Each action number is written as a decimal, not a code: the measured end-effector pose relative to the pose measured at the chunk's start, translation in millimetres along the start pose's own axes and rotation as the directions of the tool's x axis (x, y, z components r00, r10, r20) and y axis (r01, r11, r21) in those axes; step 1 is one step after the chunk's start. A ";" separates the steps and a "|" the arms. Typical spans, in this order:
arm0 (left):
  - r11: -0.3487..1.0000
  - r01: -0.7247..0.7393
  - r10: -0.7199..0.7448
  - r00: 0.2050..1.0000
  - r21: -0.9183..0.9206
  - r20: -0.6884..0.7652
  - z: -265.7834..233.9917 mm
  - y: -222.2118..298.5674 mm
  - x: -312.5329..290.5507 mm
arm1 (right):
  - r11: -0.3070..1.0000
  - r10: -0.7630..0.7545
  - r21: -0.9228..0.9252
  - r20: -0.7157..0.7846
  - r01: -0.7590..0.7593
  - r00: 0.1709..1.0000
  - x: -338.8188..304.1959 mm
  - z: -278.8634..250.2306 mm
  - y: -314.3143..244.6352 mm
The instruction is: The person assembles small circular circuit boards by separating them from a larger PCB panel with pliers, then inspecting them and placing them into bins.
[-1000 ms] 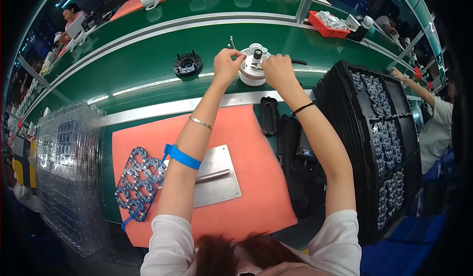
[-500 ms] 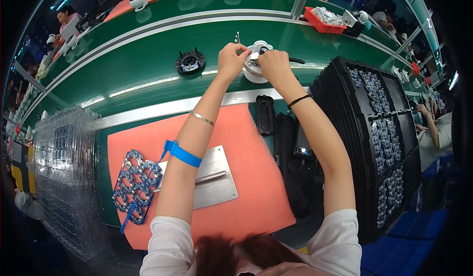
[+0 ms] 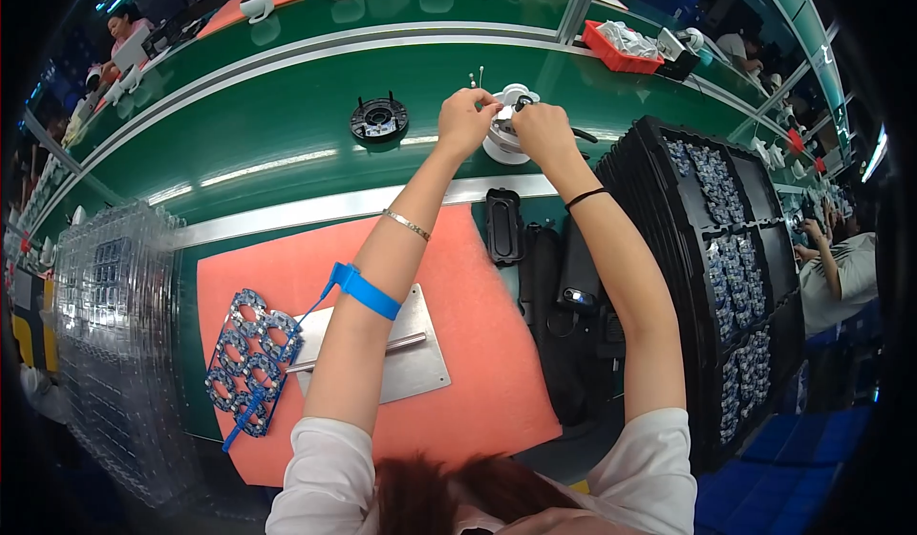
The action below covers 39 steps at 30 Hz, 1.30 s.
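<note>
A white rounded device housing (image 3: 505,150) stands on the green work surface, both my hands at its top. My left hand (image 3: 465,122) is pinched at the housing's left side, by a small white piece; what its fingertips grip is too small to name. Closed, with its knuckles up, my right hand (image 3: 544,134) is at the housing's right side. A dark rounded bit shows by its fingers, and a black rod-like end (image 3: 585,135) sticks out beyond it; whether the hand holds either I cannot tell. To the left lies a round black part (image 3: 378,118) with upright posts.
A salmon mat (image 3: 487,363) bears a metal plate (image 3: 420,368) and a panel of blue ring-shaped circuit boards (image 3: 258,344). Clear trays (image 3: 115,296) are stacked left, black trays of boards (image 3: 669,248) right. A red bin (image 3: 621,57) stands far right. A blue wrist strap (image 3: 368,291) circles my left forearm.
The whole view has shifted and turned slightly. Both hands stay at the top of the white housing, with only small changes in their finger positions.
</note>
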<state>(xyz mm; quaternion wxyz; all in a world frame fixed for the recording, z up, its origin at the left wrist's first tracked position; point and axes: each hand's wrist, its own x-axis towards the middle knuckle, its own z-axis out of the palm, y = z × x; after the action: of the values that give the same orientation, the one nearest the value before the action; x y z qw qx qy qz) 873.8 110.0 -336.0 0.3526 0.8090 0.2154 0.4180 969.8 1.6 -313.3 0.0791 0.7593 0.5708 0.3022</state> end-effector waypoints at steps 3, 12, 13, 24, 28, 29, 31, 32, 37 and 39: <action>0.989 0.120 -0.117 0.992 -0.083 0.043 -6.6 10.5 -7.6 | 1.000 -0.016 0.008 -0.034 0.016 0.999 -10.7 -7.3 3.2; 0.710 0.072 -0.182 0.980 -0.701 -0.084 -138.7 119.7 -69.7 | 0.978 0.144 0.178 -0.215 -0.107 0.966 -54.4 -101.2 -17.3; 0.683 0.035 -0.163 0.981 -0.729 -0.106 -166.1 137.3 -90.0 | 0.970 0.087 0.241 -0.186 -0.040 0.979 -63.5 -131.9 -36.4; 0.846 -0.163 -0.010 0.947 -0.508 -0.321 -372.7 258.5 -373.7 | 0.712 -0.282 0.665 -0.025 0.227 0.959 -129.0 -220.1 -181.9; 0.853 0.121 -0.259 0.943 -0.508 -0.210 -411.9 237.2 -503.1 | 0.704 -0.157 0.703 0.015 0.101 0.988 -126.4 -209.5 -206.2; 0.846 0.275 -0.371 0.919 -0.457 -0.134 -425.1 225.2 -531.5 | 0.699 -0.088 0.715 0.036 0.036 0.995 -126.6 -204.9 -209.1; 0.745 0.557 -0.603 0.798 -0.367 -0.012 -440.5 213.1 -577.4 | 0.711 0.017 0.699 0.080 -0.068 0.997 -132.0 -193.8 -216.8; 0.661 0.676 -0.704 0.709 -0.327 0.042 -446.6 210.0 -593.5 | 0.678 0.073 0.724 0.106 -0.127 0.992 -134.5 -190.4 -222.4; 0.325 0.944 -0.935 0.313 0.050 0.168 -461.8 141.6 -680.3 | 0.699 0.218 0.693 0.027 -0.176 0.975 -144.9 -161.3 -256.8; 0.342 0.571 -0.764 0.632 0.746 -0.133 -448.8 135.3 -683.2 | 0.683 0.208 0.707 0.053 -0.184 0.977 -143.7 -167.1 -251.3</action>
<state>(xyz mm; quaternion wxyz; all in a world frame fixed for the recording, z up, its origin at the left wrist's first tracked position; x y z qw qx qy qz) 128.3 -243.4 -412.5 0.1611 0.7580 0.6320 0.0100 648.3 -83.1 -348.7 -0.2601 0.7831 0.5594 0.0784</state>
